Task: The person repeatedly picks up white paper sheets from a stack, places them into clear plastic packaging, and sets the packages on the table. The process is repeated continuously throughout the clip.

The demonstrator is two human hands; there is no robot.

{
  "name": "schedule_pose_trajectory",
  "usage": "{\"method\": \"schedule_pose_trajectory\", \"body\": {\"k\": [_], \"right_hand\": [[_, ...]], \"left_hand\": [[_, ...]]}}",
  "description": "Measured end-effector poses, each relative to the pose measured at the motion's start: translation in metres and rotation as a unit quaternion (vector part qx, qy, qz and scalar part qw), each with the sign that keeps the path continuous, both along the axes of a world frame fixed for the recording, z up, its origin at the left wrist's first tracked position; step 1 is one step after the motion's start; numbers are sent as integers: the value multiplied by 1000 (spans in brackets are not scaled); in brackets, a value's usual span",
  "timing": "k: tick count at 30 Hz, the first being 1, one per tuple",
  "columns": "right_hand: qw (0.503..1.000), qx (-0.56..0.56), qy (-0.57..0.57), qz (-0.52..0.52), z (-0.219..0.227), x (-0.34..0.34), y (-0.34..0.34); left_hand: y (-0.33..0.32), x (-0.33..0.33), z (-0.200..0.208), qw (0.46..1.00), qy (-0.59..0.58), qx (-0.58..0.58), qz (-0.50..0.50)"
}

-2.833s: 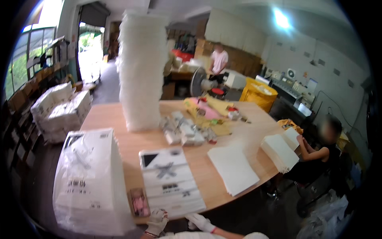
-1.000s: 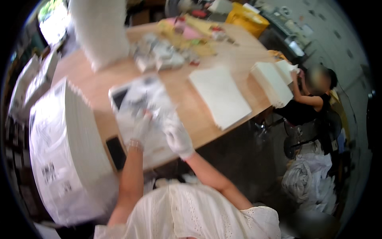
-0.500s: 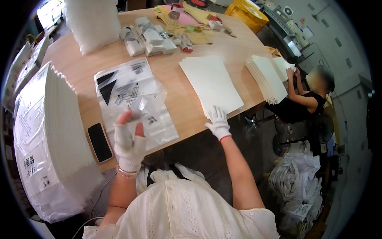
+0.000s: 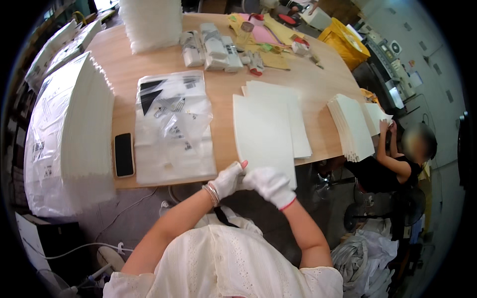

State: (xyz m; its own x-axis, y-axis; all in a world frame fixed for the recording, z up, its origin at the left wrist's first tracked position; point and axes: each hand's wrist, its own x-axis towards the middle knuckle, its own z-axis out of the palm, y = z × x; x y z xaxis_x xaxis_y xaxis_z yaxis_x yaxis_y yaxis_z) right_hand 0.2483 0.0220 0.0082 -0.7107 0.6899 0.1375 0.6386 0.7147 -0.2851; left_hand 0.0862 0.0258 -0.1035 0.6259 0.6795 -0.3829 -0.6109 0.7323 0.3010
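White paper sheets [image 4: 263,131] reach over the table's near edge, askew on a stack of white paper [image 4: 296,121]. My left hand [image 4: 229,182], in a white glove with bare fingertips, pinches the sheets' near left corner, its thumb at the edge. My right hand [image 4: 271,186], in a white glove with a red cuff, is close beside it at the sheets' near edge. Motion smears the right fingers, so their grip is unclear. Left of the paper lie flat clear plastic bags [image 4: 174,149] with black print.
A phone [image 4: 124,155] lies beside a tall plastic-wrapped paper stack [image 4: 69,134] on the left. Wrapped packs [image 4: 213,47] and a glass jar [image 4: 244,34] stand farther back. Another paper pile [image 4: 350,126] is at right, near a seated person [image 4: 397,154] handling paper.
My left hand has come from over the plastic bags to the paper's near corner. The top sheets have shifted toward me and off the stack beneath. My right hand stays at the near edge.
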Motion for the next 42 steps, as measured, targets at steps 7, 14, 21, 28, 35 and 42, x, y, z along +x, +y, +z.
{"method": "schedule_pose_trajectory", "body": {"k": [7, 14, 21, 28, 35, 42], "right_hand": [[573, -544, 557, -256, -108, 76, -36], [641, -371, 566, -361, -111, -51, -41], [847, -120, 436, -279, -38, -45, -80], [972, -75, 22, -221, -17, -93, -59], [914, -91, 133, -373, -48, -144, 35], [850, -269, 62, -449, -100, -132, 102]], "left_hand": [[-34, -64, 96, 783, 544, 254, -164], [-56, -40, 147, 551, 658, 436, -272], [24, -189, 164, 635, 639, 385, 200], [48, -172, 86, 603, 542, 551, 201], [14, -168, 57, 481, 671, 555, 106], [37, -223, -54, 192, 752, 597, 206]]}}
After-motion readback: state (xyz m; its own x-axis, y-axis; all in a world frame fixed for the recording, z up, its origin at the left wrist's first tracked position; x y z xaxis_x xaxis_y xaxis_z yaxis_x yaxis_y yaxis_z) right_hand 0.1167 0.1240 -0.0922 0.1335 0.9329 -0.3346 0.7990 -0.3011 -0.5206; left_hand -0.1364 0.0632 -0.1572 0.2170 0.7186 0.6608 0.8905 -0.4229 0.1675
